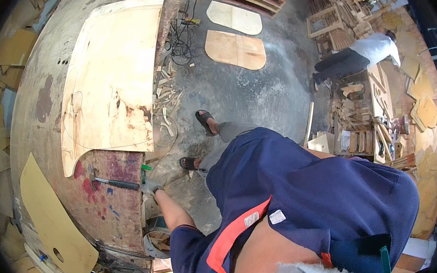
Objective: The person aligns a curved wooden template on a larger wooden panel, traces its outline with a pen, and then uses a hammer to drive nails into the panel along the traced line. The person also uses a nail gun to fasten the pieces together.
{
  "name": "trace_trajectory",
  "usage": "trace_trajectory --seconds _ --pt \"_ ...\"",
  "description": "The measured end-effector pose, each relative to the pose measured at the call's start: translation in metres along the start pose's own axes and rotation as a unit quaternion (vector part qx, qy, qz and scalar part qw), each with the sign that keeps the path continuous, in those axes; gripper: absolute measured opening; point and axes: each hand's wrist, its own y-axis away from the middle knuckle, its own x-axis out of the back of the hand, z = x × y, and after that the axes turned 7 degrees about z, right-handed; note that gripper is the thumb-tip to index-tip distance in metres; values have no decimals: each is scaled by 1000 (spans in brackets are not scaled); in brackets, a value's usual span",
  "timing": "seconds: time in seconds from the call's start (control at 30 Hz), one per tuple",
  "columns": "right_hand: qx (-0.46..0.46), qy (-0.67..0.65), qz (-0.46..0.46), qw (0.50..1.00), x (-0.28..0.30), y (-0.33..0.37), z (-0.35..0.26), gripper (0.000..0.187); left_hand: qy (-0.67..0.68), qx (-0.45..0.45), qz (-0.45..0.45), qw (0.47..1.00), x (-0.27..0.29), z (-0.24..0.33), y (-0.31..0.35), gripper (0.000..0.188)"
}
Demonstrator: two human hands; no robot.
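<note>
My left hand [151, 187], in a pale grey work glove, is at the near edge of a worn worktable [111, 218]. Its fingers are too small and partly hidden to read. Close beside it lies the dark handle end of a hammer [120, 184], whose head points away to the left. A small bright green object [146, 167] shows just above the glove; whether the hand touches it is unclear. Beyond the hammer, a large pale plywood sheet [112, 73] with a curved cut-out corner and a drawn line lies flat. My right hand is out of sight behind my blue shirt.
A curved yellowish panel [53, 221] with a hole lies at the table's left. Two rounded boards [235, 49] rest on the floor near tangled black cable [182, 37]. Wood offcuts [165, 102] litter the table's foot. A person [358, 54] bends over at the right.
</note>
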Motion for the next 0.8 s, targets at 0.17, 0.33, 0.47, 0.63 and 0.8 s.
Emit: trace_trajectory --seconds 0.17,0.33,0.47,0.63,0.8 --pt "10 -16 -18 1000 -28 -10 10 44 83 -17 -12 996 5 -6 65 37" --pt "77 -18 29 996 -21 -56 -1 43 217 -17 -97 971 2 -20 140 31" --pt "161 1 137 977 40 -99 -47 38 310 -3 -207 928 5 -12 213 27" --pt "267 -150 126 943 180 -97 -146 47 342 -65 -299 889 -10 66 279 23" --pt "538 -192 11 821 277 -42 -216 87 225 -199 -310 902 -30 190 335 15"
